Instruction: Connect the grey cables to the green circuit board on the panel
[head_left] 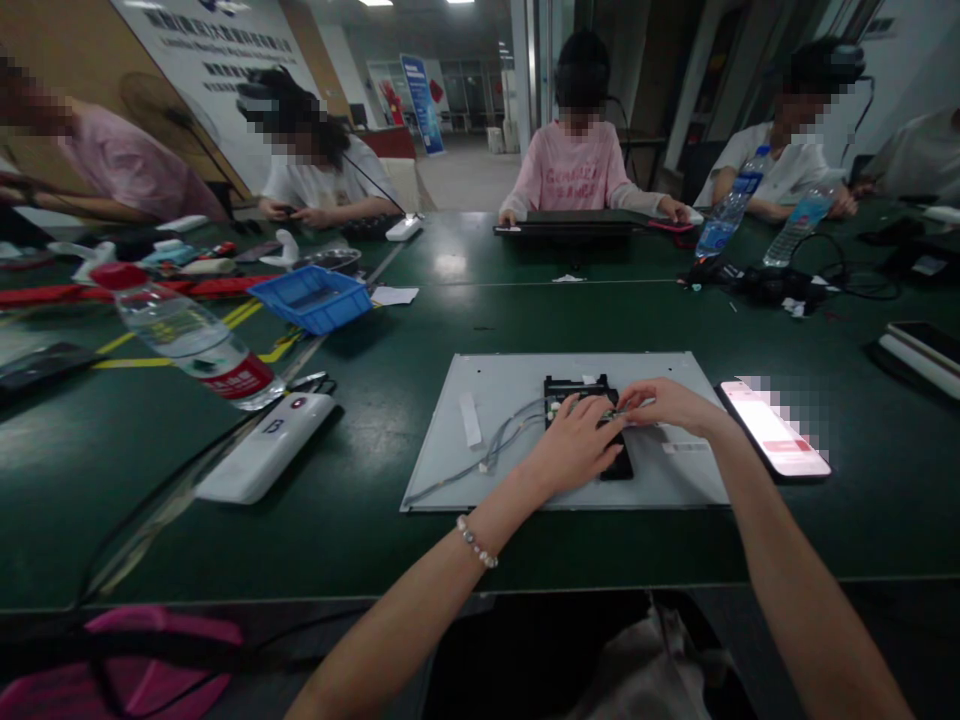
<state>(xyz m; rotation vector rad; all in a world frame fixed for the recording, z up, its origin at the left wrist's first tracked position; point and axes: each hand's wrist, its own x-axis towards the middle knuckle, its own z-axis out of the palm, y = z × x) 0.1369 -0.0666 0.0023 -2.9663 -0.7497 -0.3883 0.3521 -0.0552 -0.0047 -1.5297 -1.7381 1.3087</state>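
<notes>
Left hand: over black module, grip unclear
Right hand: beside left, fingers bunched, grip unclear
Grey panel: under both
Phone: right of right wrist

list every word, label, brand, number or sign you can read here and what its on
"B", as it looks: the mark on the white device
"GE...", probably: print on the pink shirt opposite; the rest is unclear
Too small or blurred: wall lettering, red bottle label, blue bottle labels, blue banner, phone screen, sticker on the grey panel
No number is legible
</notes>
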